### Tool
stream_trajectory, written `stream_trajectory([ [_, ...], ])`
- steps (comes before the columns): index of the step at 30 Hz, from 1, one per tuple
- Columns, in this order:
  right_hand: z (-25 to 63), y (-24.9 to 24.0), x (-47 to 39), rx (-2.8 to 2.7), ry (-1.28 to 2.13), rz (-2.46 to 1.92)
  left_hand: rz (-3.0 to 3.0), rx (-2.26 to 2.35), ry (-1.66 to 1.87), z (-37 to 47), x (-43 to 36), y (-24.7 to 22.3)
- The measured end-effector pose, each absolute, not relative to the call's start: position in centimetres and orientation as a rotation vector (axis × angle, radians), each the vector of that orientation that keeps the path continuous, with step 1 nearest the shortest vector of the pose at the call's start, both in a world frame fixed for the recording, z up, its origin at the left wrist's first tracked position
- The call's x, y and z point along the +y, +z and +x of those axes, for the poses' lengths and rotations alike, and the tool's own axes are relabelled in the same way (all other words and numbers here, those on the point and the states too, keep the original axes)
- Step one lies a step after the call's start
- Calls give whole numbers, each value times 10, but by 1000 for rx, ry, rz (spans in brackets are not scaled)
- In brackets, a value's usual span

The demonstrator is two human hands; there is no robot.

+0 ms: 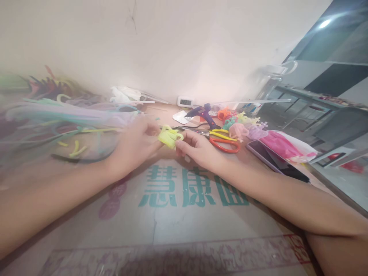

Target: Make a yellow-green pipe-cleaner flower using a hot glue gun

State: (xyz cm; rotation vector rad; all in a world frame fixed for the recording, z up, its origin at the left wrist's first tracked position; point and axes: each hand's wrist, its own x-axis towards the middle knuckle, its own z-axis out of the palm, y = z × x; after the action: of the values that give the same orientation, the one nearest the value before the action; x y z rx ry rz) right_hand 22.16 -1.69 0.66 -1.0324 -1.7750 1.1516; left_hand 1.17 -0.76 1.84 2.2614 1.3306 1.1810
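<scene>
My right hand (pixel 194 147) pinches a small bright yellow craft piece (pixel 169 137) by its right side. The piece has loops standing up from its top and seems to be made of fuzzy pipe cleaner. On the other side my left hand (pixel 138 136), smeared by motion, reaches the piece with its thumb at the left edge; the other fingers curl above and apart from it. Just behind my right hand lie scissors (pixel 225 145) with red handles and pliers (pixel 220 134) with yellow handles.
A dark blue glue gun (pixel 204 114) rests near a small white digital clock (pixel 185 101). Several coloured craft pieces (pixel 240 130), a phone (pixel 276 161) and a pink plastic packet (pixel 287 147) lie to the right. Bundled pipe cleaners (pixel 71 113), blurred, spread across the left.
</scene>
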Motion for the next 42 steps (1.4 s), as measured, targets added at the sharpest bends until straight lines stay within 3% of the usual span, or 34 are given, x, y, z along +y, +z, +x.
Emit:
stream_trajectory([
  [4,222,5,-14,-1740,1019,-1025,2191,1505,1025,11,-10,19],
  [10,223,5,-13,-1851,848,-1107,2253,1159,930,3,-3,14],
  [16,221,10,-20,-2084,712,-1085,2040,1130,782,-2,6,10],
  [30,224,-5,-8,-1746,953,-990,1982,1170,765,-1,3,11],
  [42,225,-4,-10,-1853,863,-1015,1924,1110,671,-3,8,11],
])
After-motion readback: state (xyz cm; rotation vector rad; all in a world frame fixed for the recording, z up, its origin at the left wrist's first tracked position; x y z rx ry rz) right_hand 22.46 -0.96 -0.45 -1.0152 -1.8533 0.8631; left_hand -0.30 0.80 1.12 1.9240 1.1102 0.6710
